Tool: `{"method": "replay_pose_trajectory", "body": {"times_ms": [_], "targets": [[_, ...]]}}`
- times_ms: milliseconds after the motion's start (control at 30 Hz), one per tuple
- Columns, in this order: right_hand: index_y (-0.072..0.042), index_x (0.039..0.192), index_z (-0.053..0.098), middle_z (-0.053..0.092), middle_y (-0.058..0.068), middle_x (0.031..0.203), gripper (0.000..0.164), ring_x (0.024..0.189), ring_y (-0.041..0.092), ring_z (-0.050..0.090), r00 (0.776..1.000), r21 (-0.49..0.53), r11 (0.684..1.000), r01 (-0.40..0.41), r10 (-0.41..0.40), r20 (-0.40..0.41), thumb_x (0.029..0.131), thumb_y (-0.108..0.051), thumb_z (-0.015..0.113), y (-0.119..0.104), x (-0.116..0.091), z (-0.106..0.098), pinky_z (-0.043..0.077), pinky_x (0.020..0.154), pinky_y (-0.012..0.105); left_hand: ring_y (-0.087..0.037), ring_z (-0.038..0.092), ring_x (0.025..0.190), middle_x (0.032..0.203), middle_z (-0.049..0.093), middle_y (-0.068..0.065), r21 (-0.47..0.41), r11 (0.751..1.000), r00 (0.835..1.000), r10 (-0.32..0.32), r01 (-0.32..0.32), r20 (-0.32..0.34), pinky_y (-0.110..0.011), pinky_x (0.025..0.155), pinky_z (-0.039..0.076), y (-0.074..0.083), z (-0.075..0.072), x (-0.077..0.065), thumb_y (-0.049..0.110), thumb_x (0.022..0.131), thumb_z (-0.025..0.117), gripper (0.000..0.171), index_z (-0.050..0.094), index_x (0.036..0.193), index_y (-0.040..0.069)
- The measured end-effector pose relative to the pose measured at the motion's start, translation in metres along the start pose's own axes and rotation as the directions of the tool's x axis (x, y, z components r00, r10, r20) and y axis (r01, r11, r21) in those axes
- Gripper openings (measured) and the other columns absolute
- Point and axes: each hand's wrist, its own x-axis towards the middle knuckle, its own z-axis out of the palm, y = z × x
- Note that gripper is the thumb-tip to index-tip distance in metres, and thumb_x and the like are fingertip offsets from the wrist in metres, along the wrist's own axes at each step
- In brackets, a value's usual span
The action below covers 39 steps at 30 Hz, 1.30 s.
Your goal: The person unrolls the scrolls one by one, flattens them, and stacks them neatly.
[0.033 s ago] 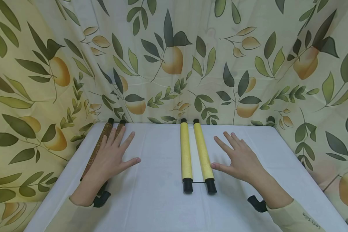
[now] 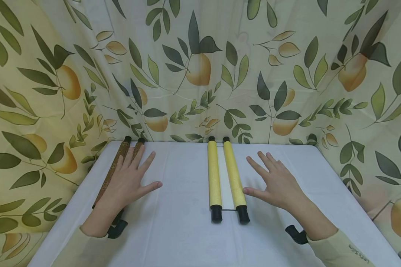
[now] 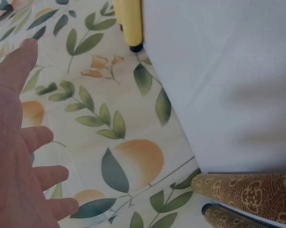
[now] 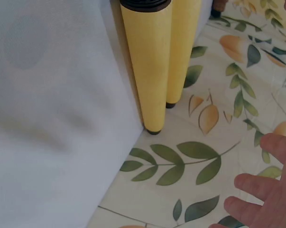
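Note:
A yellow scroll point(image 2: 215, 174) with black end knobs lies lengthwise near the middle of the table, its two rollers slightly apart with a white strip point(image 2: 225, 181) between them. My right hand point(image 2: 276, 183) hovers just right of it, fingers spread; in the head view the thumb tip overlaps the right roller's edge, and I cannot tell whether they touch. At the left side lies a brown patterned scroll point(image 2: 116, 163), also with two rollers and dark ends. Over it my left hand point(image 2: 128, 181) is held with spread fingers, holding nothing and hiding much of the scroll.
A white cloth point(image 2: 183, 241) covers the table. Behind the far edge and along the sides hangs a curtain point(image 2: 200, 111) printed with leaves and orange fruit. Black curved pieces point(image 2: 296, 234) sit by both wrists.

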Motion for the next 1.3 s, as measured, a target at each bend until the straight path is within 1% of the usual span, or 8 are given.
{"method": "replay_pose_trajectory", "body": {"times_ms": [267, 400, 533, 733, 867, 1000, 1133, 1300], "targets": [[-0.03, 0.146, 0.024, 0.022, 0.014, 0.149, 0.094, 0.135, 0.039, 0.018, 1.0, 0.035, 0.999, 0.001, -0.001, 0.007, 0.069, -0.081, 0.043, 0.002, -0.003, 0.004, 0.021, 0.101, 0.06, -0.035, -0.007, 0.138, 0.153, 0.006, -0.011, -0.024, 1.0, 0.998, 0.018, -0.016, 0.063, -0.064, 0.102, 0.011, 0.013, 0.002, 0.005, 0.078, 0.075, 0.04, 0.092, 0.022, 0.147, 0.024], [-0.031, 0.146, 0.024, 0.021, 0.013, 0.15, 0.093, 0.135, 0.038, 0.018, 1.0, 0.063, 0.998, -0.008, 0.006, 0.028, 0.069, -0.081, 0.043, 0.001, -0.007, 0.012, 0.021, 0.101, 0.059, -0.038, -0.002, 0.137, 0.153, 0.008, -0.01, -0.033, 0.999, 0.997, 0.041, -0.039, 0.063, -0.062, 0.103, 0.012, 0.023, 0.015, 0.007, 0.079, 0.075, 0.038, 0.091, 0.021, 0.147, 0.026], [-0.03, 0.146, 0.024, 0.022, 0.012, 0.15, 0.093, 0.135, 0.037, 0.019, 0.998, 0.104, 0.995, -0.009, 0.003, 0.061, 0.07, -0.081, 0.044, -0.003, -0.009, 0.024, 0.022, 0.1, 0.06, -0.039, 0.005, 0.137, 0.153, 0.01, -0.009, -0.072, 0.994, 0.994, 0.083, -0.078, 0.071, -0.061, 0.103, 0.015, 0.043, 0.035, 0.012, 0.08, 0.075, 0.035, 0.09, 0.018, 0.147, 0.029], [-0.029, 0.144, 0.028, 0.024, 0.01, 0.149, 0.089, 0.135, 0.035, 0.022, 0.995, 0.152, 0.988, 0.039, -0.053, 0.088, 0.072, -0.077, 0.047, -0.011, -0.009, 0.048, 0.028, 0.098, 0.058, -0.036, 0.006, 0.138, 0.154, 0.007, -0.005, -0.157, 0.972, 0.966, 0.198, -0.172, 0.167, -0.059, 0.103, 0.019, 0.086, 0.065, 0.024, 0.079, 0.076, 0.033, 0.088, 0.015, 0.147, 0.031], [-0.03, 0.143, 0.032, 0.026, 0.009, 0.148, 0.084, 0.134, 0.034, 0.025, 0.992, 0.178, 0.983, 0.055, -0.075, 0.105, 0.073, -0.074, 0.05, -0.013, -0.008, 0.06, 0.028, 0.099, 0.056, -0.034, 0.006, 0.139, 0.154, 0.008, -0.003, -0.188, 0.958, 0.944, 0.253, -0.215, 0.21, -0.057, 0.103, 0.021, 0.108, 0.076, 0.033, 0.078, 0.077, 0.034, 0.086, 0.018, 0.147, 0.031], [-0.031, 0.141, 0.035, 0.027, 0.008, 0.148, 0.078, 0.132, 0.033, 0.029, 0.985, 0.225, 0.972, 0.072, -0.105, 0.137, 0.076, -0.07, 0.051, -0.013, -0.007, 0.069, 0.03, 0.099, 0.055, -0.035, 0.008, 0.138, 0.154, 0.008, -0.003, -0.239, 0.937, 0.923, 0.308, -0.253, 0.229, -0.058, 0.101, 0.023, 0.12, 0.083, 0.039, 0.074, 0.081, 0.036, 0.078, 0.019, 0.146, 0.034], [-0.033, 0.14, 0.037, 0.026, 0.005, 0.149, 0.069, 0.132, 0.03, 0.031, 0.98, 0.263, 0.961, 0.089, -0.133, 0.152, 0.081, -0.065, 0.052, -0.013, -0.004, 0.073, 0.034, 0.097, 0.053, -0.036, 0.011, 0.137, 0.154, 0.009, -0.001, -0.315, 0.904, 0.91, 0.361, -0.288, 0.206, -0.059, 0.1, 0.024, 0.128, 0.089, 0.046, 0.066, 0.086, 0.037, 0.066, 0.021, 0.144, 0.038], [-0.036, 0.138, 0.039, 0.023, 0.0, 0.15, 0.062, 0.132, 0.025, 0.032, 0.974, 0.357, 0.933, 0.04, -0.115, 0.193, 0.082, -0.058, 0.055, -0.015, -0.003, 0.075, 0.035, 0.096, 0.051, -0.034, 0.013, 0.138, 0.153, 0.012, 0.003, -0.351, 0.888, 0.895, 0.387, -0.297, 0.222, -0.059, 0.1, 0.025, 0.135, 0.103, 0.049, 0.062, 0.09, 0.03, 0.057, 0.02, 0.142, 0.044]]}}
